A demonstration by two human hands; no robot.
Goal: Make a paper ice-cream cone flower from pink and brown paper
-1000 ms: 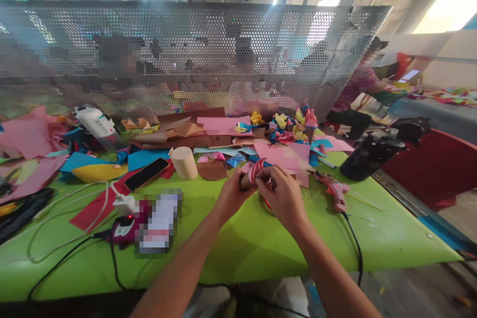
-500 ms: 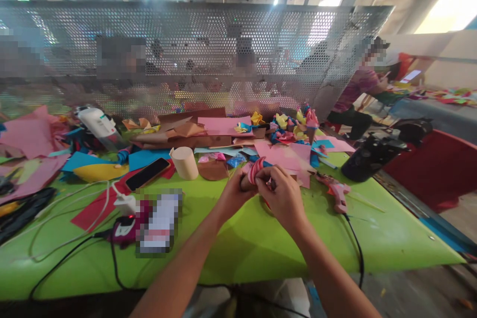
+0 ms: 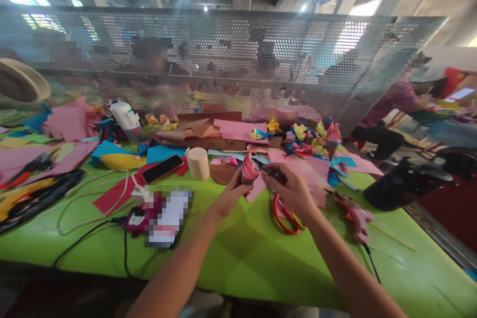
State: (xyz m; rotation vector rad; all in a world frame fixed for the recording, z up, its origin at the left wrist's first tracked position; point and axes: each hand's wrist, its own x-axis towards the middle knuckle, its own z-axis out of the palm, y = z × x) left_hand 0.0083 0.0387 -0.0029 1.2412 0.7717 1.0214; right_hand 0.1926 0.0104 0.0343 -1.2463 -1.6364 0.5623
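Note:
My left hand [image 3: 237, 187] is closed around the lower part of a paper ice cream cone [image 3: 250, 166] with a pink twisted top. The cone stands roughly upright, its brown base mostly covered by my fingers. Just to its right, my right hand [image 3: 286, 184] has its fingertips drawn together. Small blue bits show at those fingertips, too small to name. Under the right hand lie red-handled scissors [image 3: 286, 216], partly hidden by the wrist. A small pink plastic packet [image 3: 223, 160] rests behind my left hand.
A cream cylinder [image 3: 198, 164] and a dark phone [image 3: 163, 169] stand left of my hands. A pink glue gun [image 3: 357, 216] with a cord and a black bottle [image 3: 391, 186] are on the right. Paper flowers and coloured sheets line the back, before a perforated metal screen [image 3: 208, 59].
The view has swung left. My right hand has come off the cone and moved to its right. The pink top is now uncovered and upright, and the scissors show more fully.

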